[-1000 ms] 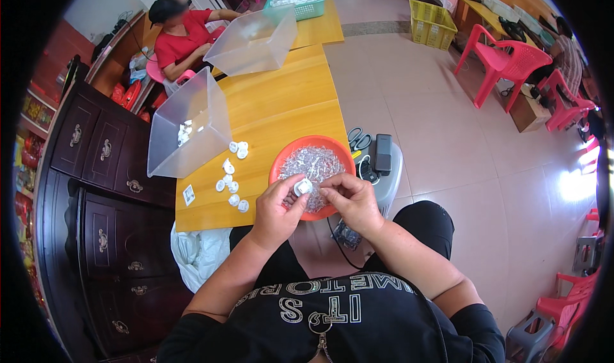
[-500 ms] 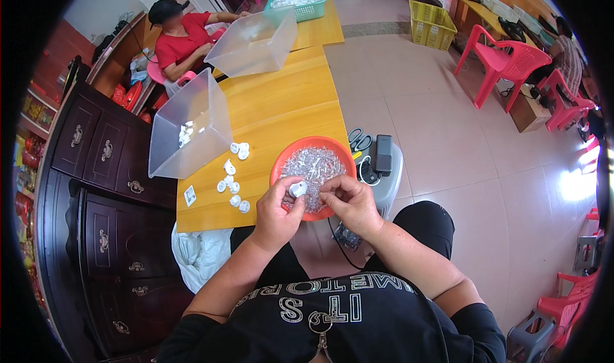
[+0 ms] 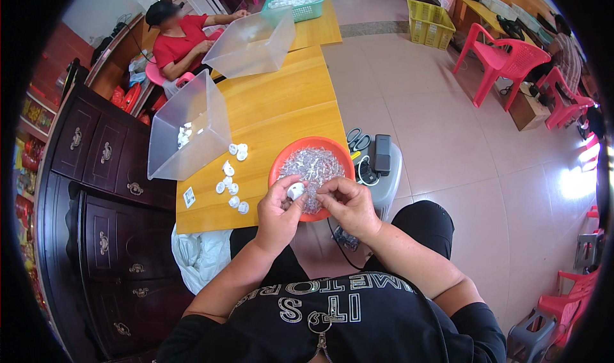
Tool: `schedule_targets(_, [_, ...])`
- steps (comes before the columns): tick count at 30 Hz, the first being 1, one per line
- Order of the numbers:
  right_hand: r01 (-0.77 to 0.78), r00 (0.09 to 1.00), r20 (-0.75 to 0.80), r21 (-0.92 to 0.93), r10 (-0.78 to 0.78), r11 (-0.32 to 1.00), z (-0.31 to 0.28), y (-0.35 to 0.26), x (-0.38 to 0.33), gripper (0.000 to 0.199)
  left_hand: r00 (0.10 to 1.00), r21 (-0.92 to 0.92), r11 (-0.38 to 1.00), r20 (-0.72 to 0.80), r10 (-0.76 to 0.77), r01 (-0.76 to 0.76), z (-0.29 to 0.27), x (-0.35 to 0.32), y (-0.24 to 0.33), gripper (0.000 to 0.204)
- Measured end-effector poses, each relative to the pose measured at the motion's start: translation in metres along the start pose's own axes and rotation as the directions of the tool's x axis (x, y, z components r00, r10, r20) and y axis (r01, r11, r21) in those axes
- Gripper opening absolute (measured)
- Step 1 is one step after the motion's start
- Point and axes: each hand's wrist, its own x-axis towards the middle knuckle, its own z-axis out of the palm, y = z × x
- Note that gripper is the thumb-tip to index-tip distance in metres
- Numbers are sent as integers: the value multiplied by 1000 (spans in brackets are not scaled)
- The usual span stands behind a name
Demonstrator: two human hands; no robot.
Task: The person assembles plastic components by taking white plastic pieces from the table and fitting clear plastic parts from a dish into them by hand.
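Between the thumb and fingers of my left hand point(image 3: 279, 204) is a small round white plastic part point(image 3: 295, 190), held over the near side of an orange bowl point(image 3: 275, 167). Many small clear plastic pieces point(image 3: 311, 163) fill the bowl. My right hand point(image 3: 350, 204) is close beside the white part, thumb and fingertips pinched together above the clear pieces. Whatever is in that pinch is too small to make out. Several similar white parts point(image 3: 228, 169) lie loose on the yellow table point(image 3: 281, 107), left of the bowl.
A clear bin point(image 3: 214, 133) with some white parts stands at the left; another clear bin point(image 3: 256, 53) is farther back near a person in red point(image 3: 182, 43). Beyond it sits a green basket point(image 3: 314, 9). Scissors point(image 3: 358, 139) and a black device point(image 3: 382, 155) rest right of the bowl.
The white part has turned slightly in my left fingers. My right hand stays pinched in nearly the same place, shifted a touch left.
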Motion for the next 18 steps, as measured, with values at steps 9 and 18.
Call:
schedule_targets(9, [11,1000,27,-29,-10,1000,0,-6,-1,5,997,56,997,53,53,-56,2,-4,-2,32])
schedule_targets(18, [-11,1000,3,-7,11,1000,-1,-7,-2,5,997,11,999,63,43,-44,6,-5,1,32])
